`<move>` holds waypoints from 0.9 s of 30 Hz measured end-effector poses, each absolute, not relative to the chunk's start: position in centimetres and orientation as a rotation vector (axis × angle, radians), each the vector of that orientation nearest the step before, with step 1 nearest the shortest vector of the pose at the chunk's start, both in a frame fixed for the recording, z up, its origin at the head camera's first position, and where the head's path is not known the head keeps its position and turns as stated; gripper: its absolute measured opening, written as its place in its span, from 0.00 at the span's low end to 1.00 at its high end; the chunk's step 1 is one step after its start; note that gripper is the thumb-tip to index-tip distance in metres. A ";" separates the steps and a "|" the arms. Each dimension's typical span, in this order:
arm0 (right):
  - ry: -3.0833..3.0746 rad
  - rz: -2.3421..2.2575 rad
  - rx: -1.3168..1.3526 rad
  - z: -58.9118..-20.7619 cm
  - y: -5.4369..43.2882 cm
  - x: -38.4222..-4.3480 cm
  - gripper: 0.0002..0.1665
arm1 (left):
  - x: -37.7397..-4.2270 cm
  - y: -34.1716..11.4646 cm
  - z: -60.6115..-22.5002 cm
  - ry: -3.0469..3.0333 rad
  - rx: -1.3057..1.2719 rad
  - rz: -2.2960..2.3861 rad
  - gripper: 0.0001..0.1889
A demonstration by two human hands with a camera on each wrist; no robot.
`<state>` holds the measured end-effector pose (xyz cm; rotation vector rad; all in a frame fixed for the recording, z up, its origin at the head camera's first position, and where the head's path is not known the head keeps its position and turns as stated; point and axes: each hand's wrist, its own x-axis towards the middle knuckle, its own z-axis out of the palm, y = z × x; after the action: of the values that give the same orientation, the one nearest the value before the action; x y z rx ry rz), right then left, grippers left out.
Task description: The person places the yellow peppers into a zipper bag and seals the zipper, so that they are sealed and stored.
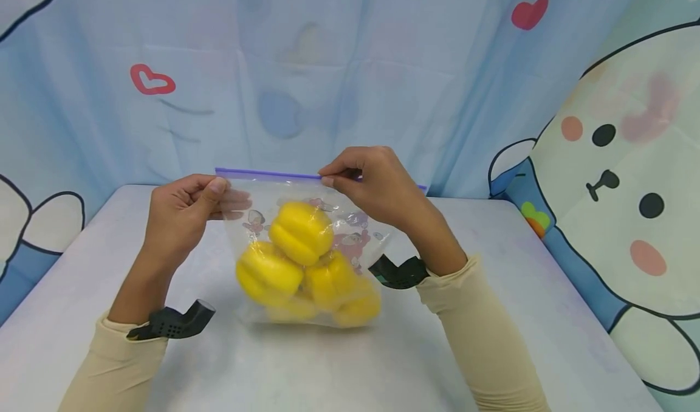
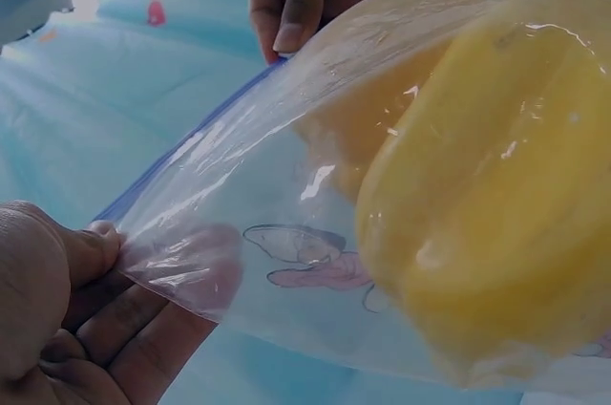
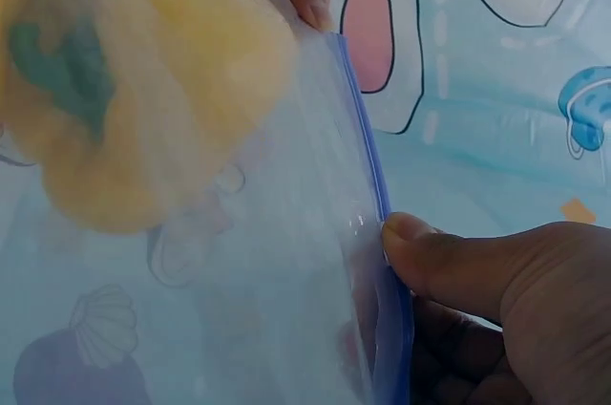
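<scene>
A clear zip bag (image 1: 240, 315) with printed cartoon figures and a purple-blue zip strip (image 1: 268, 174) along its top is held upright over the table. Inside lie several yellow bell peppers (image 1: 302, 233); a green stem (image 3: 72, 71) shows through the plastic in the right wrist view. My left hand (image 1: 183, 208) pinches the bag's upper left corner, thumb in front and fingers behind the film. Thumb and fingers of my right hand (image 1: 374, 184) pinch the zip strip right of its middle. The strip runs straight between both hands.
The bag's lower edge is close over the white tabletop (image 1: 306, 375). Behind the table hangs a light blue curtain (image 1: 350, 96) with hearts, and a large printed cartoon bear (image 1: 607, 181) covers the right side. Each wrist wears a small black camera (image 1: 177, 321).
</scene>
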<state>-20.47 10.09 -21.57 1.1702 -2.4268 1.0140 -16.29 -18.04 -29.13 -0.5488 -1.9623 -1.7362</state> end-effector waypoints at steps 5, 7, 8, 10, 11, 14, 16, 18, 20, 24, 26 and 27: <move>-2.434 1.022 1.132 -21.8 11.2 -20.7 0.07 | -16.4 -18.0 -29.1 -1.971 -0.514 -1.732 0.11; -2.435 1.023 1.111 -21.9 11.8 -20.9 0.07 | -16.6 -18.1 -29.2 -1.970 -0.504 -1.737 0.12; -2.434 1.023 1.101 -22.0 12.1 -20.9 0.06 | -16.6 -18.1 -29.2 -1.965 -0.500 -1.743 0.12; -2.429 1.024 1.089 -22.2 12.6 -21.2 0.07 | -16.7 -18.2 -29.4 -1.955 -0.493 -1.760 0.12; -2.423 1.023 1.087 -22.3 12.8 -21.2 0.07 | -16.7 -18.2 -29.5 -1.948 -0.493 -1.769 0.12; -2.400 1.023 1.090 -22.5 13.4 -21.5 0.07 | -16.8 -18.4 -29.6 -1.935 -0.490 -1.782 0.12; -2.389 1.024 1.084 -22.5 13.8 -21.5 0.07 | -16.8 -18.4 -29.7 -1.925 -0.492 -1.793 0.12; -2.384 1.023 1.074 -22.6 14.3 -21.5 0.07 | -16.8 -18.4 -29.7 -1.918 -0.488 -1.800 0.12; -2.390 1.023 1.062 -22.6 14.8 -21.5 0.07 | -16.8 -18.4 -29.7 -1.906 -0.487 -1.819 0.12; -2.419 1.016 1.027 -22.6 15.9 -21.3 0.07 | -16.7 -18.5 -29.6 -1.874 -0.504 -1.884 0.11; -2.432 1.015 1.000 -22.6 16.3 -21.1 0.07 | -16.6 -18.4 -29.5 -1.855 -0.520 -1.910 0.11; -2.435 1.002 0.985 -22.6 16.5 -21.1 0.07 | -16.6 -18.4 -29.4 -1.845 -0.526 -1.923 0.10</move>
<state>-21.08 16.55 -22.60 0.9854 -2.4346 1.0021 -16.60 -18.43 -29.43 -0.5260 -1.8452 -1.9229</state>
